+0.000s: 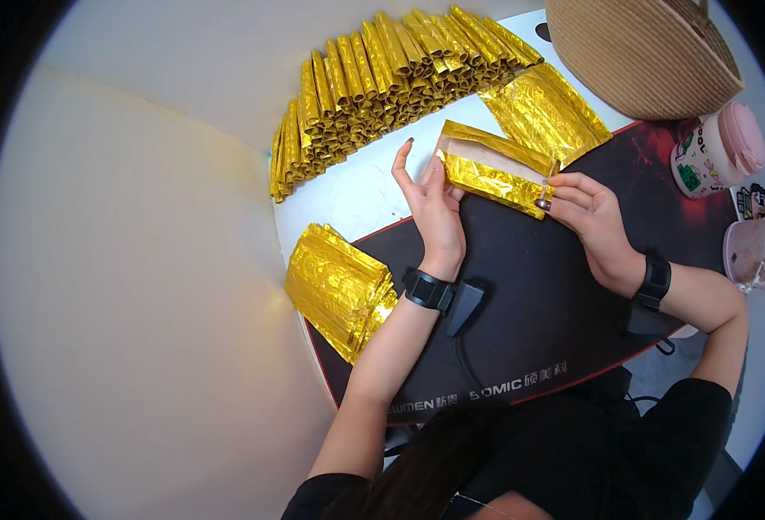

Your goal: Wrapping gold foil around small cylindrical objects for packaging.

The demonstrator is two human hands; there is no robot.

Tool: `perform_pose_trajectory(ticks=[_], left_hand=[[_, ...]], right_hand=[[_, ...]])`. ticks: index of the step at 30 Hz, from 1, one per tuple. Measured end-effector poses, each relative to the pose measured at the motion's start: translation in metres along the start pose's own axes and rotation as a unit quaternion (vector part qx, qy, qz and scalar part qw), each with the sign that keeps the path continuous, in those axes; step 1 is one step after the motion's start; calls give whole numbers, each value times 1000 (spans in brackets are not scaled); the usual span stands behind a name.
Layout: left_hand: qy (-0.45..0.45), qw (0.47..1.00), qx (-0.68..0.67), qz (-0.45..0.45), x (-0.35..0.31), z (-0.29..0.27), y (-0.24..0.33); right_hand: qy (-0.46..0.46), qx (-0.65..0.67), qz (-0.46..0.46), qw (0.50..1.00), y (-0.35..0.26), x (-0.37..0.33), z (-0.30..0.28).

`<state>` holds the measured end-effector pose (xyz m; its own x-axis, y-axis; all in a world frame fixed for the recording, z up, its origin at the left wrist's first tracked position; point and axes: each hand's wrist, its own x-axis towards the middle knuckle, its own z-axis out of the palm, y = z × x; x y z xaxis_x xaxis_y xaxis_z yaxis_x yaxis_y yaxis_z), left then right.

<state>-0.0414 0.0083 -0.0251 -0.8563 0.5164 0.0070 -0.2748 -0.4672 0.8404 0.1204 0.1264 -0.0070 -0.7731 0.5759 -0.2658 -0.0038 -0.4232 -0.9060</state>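
A sheet of gold foil paper (pixel 491 180), its long edges folded inward over a pale inner side, is held above the black mat. My left hand (pixel 439 217) pinches its left end, with one finger raised away from it. At the right end, the thumb and fingers of my right hand (pixel 599 221) grip the paper. Just beyond lies a flat gold foil sheet or stack (pixel 560 113). A thicker stack of flat gold foil sheets (pixel 335 282) rests beside my left forearm. Many rolled gold foil papers (pixel 400 74) are piled at the back.
A black desk mat (pixel 538 295) with red edging covers much of the white table (pixel 335 199). A woven basket (pixel 642 61) stands at the back right, near a pink-lidded cup (pixel 720 152) and a pink pouch-like item (pixel 749 253). A small black device (pixel 465 308) with a cable lies by my left wrist.
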Motion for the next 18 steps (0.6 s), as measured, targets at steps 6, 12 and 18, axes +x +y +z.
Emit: perform_pose_trajectory(ticks=[6, 12, 18], left_hand=[[-1, 993, 121, 5, 0, 2, -3], [-30, 988, 148, 21, 2, 1, -4], [-11, 980, 200, 3, -2, 6, 6]], right_hand=[[7, -2, -5, 1000, -3, 1, 3], [-3, -17, -19, 1000, -2, 5, 2], [-15, -17, -25, 999, -1, 2, 1]])
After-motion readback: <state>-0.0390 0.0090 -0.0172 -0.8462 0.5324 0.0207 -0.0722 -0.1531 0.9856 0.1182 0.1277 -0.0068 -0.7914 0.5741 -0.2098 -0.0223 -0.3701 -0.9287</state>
